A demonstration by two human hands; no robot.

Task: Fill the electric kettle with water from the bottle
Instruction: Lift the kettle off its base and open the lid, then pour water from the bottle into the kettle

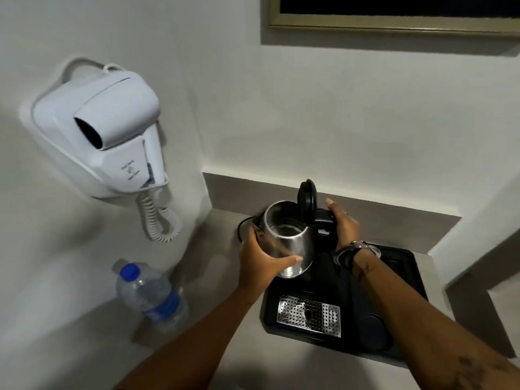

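Note:
A steel electric kettle with its black lid flipped up is held tilted above the black tray. My left hand wraps around the kettle's steel body from the left. My right hand grips the black handle on the right. The inside of the kettle looks shiny; whether it holds water is unclear. A clear plastic water bottle with a blue cap and blue label stands capped on the counter at the left, apart from both hands.
A white wall-mounted hair dryer with a coiled cord hangs at the left. The tray holds a perforated metal drip grate. A black cord lies behind the kettle. A framed dark panel is on the back wall.

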